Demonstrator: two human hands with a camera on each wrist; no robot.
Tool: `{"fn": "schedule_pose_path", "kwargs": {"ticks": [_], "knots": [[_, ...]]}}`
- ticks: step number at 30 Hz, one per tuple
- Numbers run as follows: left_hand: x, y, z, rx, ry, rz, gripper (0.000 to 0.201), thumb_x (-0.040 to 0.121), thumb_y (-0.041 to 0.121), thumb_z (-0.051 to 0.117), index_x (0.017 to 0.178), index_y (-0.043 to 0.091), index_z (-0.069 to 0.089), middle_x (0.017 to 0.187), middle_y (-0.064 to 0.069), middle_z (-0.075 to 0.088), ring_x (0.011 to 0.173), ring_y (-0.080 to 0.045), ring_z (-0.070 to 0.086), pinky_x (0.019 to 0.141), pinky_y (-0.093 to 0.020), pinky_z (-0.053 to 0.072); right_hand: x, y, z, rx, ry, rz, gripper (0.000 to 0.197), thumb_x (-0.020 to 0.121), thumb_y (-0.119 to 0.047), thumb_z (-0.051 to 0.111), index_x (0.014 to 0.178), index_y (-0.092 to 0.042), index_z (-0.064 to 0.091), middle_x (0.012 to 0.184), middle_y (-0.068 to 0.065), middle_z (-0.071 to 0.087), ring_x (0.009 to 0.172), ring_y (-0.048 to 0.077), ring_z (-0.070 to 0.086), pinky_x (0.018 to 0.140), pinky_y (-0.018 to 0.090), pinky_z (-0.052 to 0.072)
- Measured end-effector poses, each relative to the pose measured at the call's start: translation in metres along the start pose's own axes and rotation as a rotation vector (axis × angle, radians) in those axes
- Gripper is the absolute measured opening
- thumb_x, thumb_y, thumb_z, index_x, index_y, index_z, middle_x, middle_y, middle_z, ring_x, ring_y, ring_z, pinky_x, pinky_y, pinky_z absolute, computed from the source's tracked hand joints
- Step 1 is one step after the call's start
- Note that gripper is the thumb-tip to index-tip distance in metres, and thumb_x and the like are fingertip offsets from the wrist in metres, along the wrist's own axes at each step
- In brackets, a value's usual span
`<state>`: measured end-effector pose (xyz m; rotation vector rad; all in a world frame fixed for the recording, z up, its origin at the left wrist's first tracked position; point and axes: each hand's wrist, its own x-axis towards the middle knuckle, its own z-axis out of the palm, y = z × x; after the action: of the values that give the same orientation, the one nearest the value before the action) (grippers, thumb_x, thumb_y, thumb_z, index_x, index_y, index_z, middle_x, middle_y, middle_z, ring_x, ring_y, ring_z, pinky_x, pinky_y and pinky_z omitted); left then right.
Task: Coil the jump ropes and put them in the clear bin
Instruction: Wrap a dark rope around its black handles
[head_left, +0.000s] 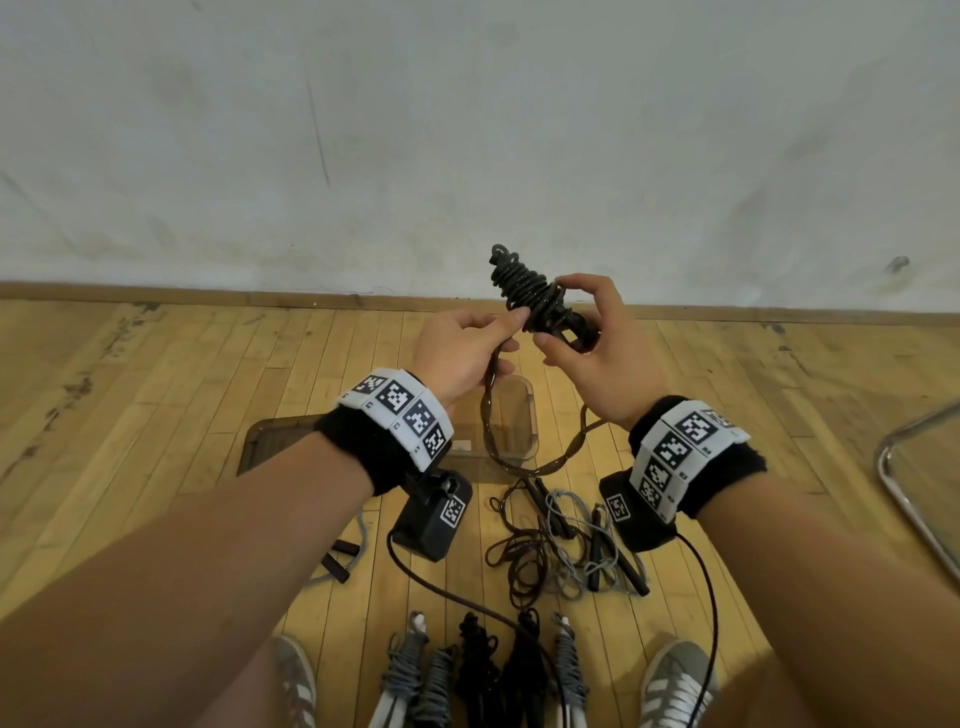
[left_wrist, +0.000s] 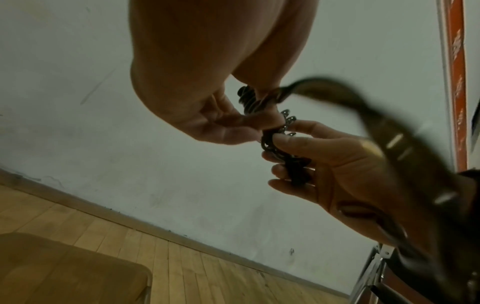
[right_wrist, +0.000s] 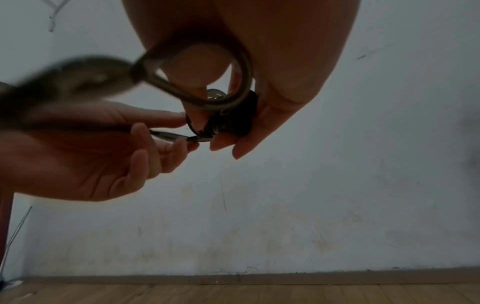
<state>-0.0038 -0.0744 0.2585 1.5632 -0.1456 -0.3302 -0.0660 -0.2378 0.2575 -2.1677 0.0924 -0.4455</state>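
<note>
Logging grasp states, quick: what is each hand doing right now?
Left hand: pinching the loose strand of the dark brown jump rope.
Right hand: gripping that rope's coiled bundle.

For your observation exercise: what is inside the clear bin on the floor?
Through the visible part of the clear bin only floor shows, no ropes. The left hand covers its left part, and the dangling rope hangs in front.

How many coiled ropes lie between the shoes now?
5 coils: grey, grey, black, black, grey, left to right. More may lie out of frame.
</note>
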Motion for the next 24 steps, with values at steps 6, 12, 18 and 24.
{"fn": "schedule_pose_path", "kwargs": {"ticks": [6, 12, 18, 24], "knots": [[-0.003, 0.001, 0.004, -0.025, 0.020, 0.018, 0.018, 0.094, 0.029, 0.074, 0.095, 0.012, 0.074, 0.081, -0.005, 0.076, 0.058, -0.010, 0.066, 0.063, -0.025, 0.058, -0.001, -0.004, -0.001, -0.077, 0.058, -0.018, 0.054, 0.089, -0.029, 0.077, 0.130, -0.038, 0.043, 0.094, -0.017, 0.064, 0.082, 0.001, 0.067, 0.073, 0.020, 0.052], [-0.005, 0.002, 0.008, -0.064, -0.006, -0.049, 0.047, 0.083, 0.054, 0.079, 0.099, 0.009, 0.072, 0.082, -0.003, 0.071, 0.065, -0.016, 0.070, 0.073, -0.036, 0.062, -0.004, -0.005, 0.010, -0.096, 0.009, -0.115, 0.059, 0.084, -0.024, 0.077, 0.128, -0.041, 0.041, 0.101, -0.005, 0.059, 0.092, 0.017, 0.066, 0.080, 0.041, 0.058], [-0.003, 0.006, 0.003, -0.123, -0.021, -0.013, 0.037, 0.089, 0.044, 0.076, 0.104, 0.010, 0.075, 0.088, -0.004, 0.075, 0.067, -0.011, 0.067, 0.069, -0.026, 0.057, -0.004, -0.018, 0.004, 0.383, -0.102, 0.138, 0.044, 0.102, -0.028, 0.060, 0.140, -0.030, 0.038, 0.116, 0.011, 0.065, 0.073, 0.021, 0.069, 0.073, 0.036, 0.063], [-0.004, 0.004, 0.004, -0.107, -0.068, -0.006, 0.028, 0.093, 0.040, 0.073, 0.112, 0.019, 0.076, 0.090, 0.003, 0.071, 0.071, -0.008, 0.069, 0.072, -0.027, 0.058, -0.003, -0.013, 0.005, 0.411, -0.135, 0.172, 0.031, 0.109, -0.027, 0.044, 0.140, -0.020, 0.045, 0.096, 0.010, 0.072, 0.075, 0.020, 0.070, 0.072, 0.037, 0.061]]}}
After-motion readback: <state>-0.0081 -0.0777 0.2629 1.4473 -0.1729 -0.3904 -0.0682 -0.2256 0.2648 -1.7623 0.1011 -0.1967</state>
